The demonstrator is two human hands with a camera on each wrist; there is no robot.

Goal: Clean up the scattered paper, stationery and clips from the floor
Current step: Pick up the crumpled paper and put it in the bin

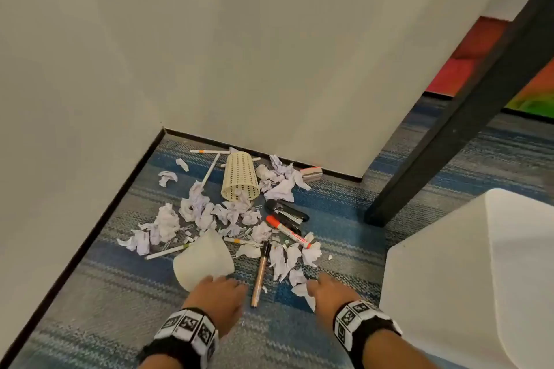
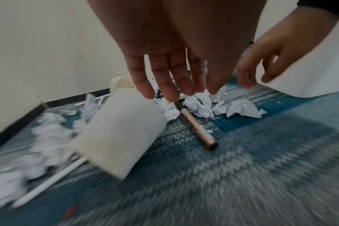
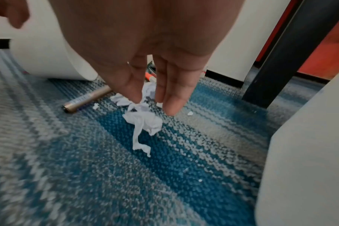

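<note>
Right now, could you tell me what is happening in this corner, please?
A person is reaching down to a mess on the carpet. The left hand is open at a tipped-over white cup; the right hand is open over a crumpled paper. More paper, pens, a stapler and a fallen basket lie uncollected.

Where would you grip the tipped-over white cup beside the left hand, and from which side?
Probably around its side wall near the base, from above: the white cup lies on its side, base end toward the left hand, whose open fingers hover there. Its mouth faces the paper scraps.
</note>
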